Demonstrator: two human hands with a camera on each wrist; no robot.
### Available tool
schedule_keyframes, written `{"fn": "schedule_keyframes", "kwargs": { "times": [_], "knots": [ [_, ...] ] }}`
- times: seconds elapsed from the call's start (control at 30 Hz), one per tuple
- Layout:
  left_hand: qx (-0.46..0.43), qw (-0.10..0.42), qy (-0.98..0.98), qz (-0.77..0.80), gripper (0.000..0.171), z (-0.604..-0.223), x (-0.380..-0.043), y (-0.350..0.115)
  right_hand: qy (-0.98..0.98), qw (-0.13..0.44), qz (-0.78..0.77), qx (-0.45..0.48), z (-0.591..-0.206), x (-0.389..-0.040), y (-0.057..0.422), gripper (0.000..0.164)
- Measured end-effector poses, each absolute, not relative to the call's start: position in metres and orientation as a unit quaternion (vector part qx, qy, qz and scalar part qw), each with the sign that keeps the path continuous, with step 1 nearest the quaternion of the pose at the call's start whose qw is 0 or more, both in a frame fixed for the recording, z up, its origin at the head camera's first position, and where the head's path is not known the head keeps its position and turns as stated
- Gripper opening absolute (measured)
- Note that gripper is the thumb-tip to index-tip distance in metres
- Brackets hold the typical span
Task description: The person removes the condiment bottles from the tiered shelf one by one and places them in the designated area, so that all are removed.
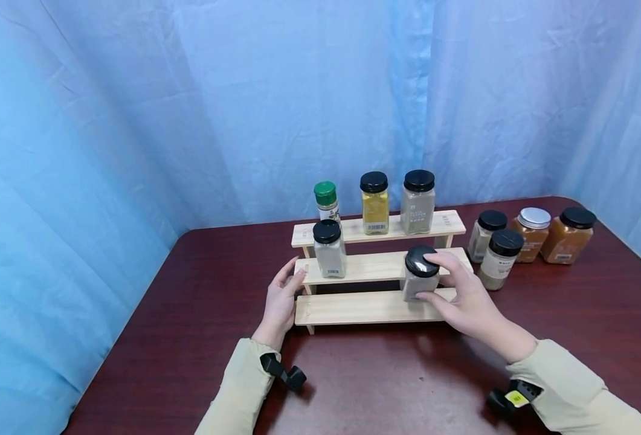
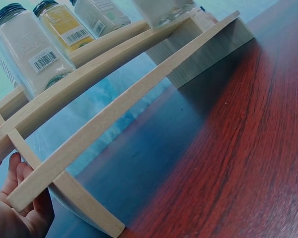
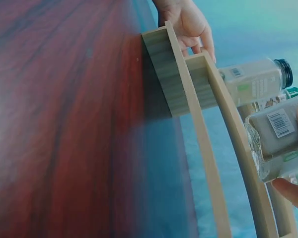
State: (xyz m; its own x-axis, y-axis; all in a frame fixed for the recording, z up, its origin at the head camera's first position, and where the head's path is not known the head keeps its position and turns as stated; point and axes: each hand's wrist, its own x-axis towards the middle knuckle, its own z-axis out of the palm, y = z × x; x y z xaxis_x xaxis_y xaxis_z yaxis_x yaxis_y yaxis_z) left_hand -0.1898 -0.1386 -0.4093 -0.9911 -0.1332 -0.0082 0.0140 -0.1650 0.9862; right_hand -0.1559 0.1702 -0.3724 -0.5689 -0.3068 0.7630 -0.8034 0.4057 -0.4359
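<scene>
My right hand [image 1: 464, 299] grips a spice jar [image 1: 417, 285] with a glossy black lid and greyish contents, fingers at the lid and thumb low on its side. In the right wrist view the jar's barcode and clear base show close over the rack's shelves. A three-step wooden rack [image 1: 353, 308] stands on the table. My left hand [image 1: 282, 302] holds its left end, thumb by the middle shelf. On that shelf's left part is a pale jar [image 1: 331, 258] with a black lid. The top step bears a green-capped bottle [image 1: 328, 208], a yellow spice jar [image 1: 375, 208] and a grey jar [image 1: 417, 211].
Right of the rack stand a small black-lidded jar [image 1: 483, 241], a white-labelled shaker [image 1: 497, 266], a silver-lidded brown jar [image 1: 531, 238] and a black-lidded brown jar [image 1: 565, 238]. A blue curtain [image 1: 277, 109] hangs behind the dark red table [image 1: 385, 380].
</scene>
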Motion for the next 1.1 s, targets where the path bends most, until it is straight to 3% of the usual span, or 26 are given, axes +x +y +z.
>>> {"fn": "schedule_keyframes", "kwargs": {
  "times": [0.73,0.93,1.1],
  "knots": [
    [0.050,0.050,-0.638,-0.767,0.050,-0.411,-0.190,-0.140,-0.818,0.287,0.401,0.296,-0.385,-0.142,0.217,0.059],
    [0.052,0.049,-0.643,-0.763,0.049,-0.410,-0.189,-0.139,-0.840,0.284,0.384,0.257,-0.385,-0.136,0.232,0.081],
    [0.055,0.047,-0.645,-0.761,0.049,-0.409,-0.190,-0.138,-0.859,0.273,0.363,0.235,-0.386,-0.132,0.248,0.084]
  ]
}}
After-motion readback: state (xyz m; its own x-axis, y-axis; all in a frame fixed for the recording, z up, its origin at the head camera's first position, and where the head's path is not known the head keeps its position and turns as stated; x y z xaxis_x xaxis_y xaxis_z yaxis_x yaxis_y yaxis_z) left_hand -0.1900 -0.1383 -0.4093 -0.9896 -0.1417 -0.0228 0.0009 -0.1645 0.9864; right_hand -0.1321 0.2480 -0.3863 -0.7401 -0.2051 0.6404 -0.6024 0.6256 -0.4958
